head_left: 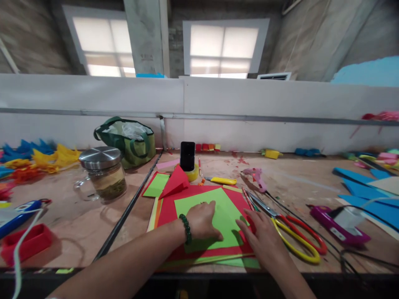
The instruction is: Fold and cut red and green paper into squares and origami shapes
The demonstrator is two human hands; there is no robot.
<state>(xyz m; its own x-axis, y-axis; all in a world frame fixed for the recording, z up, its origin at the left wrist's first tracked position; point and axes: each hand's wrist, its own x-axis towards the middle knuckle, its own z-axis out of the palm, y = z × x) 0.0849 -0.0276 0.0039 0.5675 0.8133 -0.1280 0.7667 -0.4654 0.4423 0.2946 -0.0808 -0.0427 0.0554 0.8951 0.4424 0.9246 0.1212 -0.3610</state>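
Observation:
A bright green square sheet of paper [227,207] lies tilted on a stack of coloured sheets, with a red sheet [168,211] directly under it. My left hand [201,220], with a green bead bracelet at the wrist, rests on the green sheet, thumb and fingers apart. At the sheet's right edge is my right hand [262,234], its fingers spread over the red paper. Red- and yellow-handled scissors [291,228] lie just right of that hand. A folded red paper piece [177,181] and a small green paper [156,185] sit at the stack's upper left.
Behind the stack are a phone [187,155] propped on a tape roll [192,174], a yellow cutter [222,181] and a pink glue gun [255,176]. A lidded glass mug [109,182] and green bag [141,149] stand left. A purple power strip [338,226] lies right.

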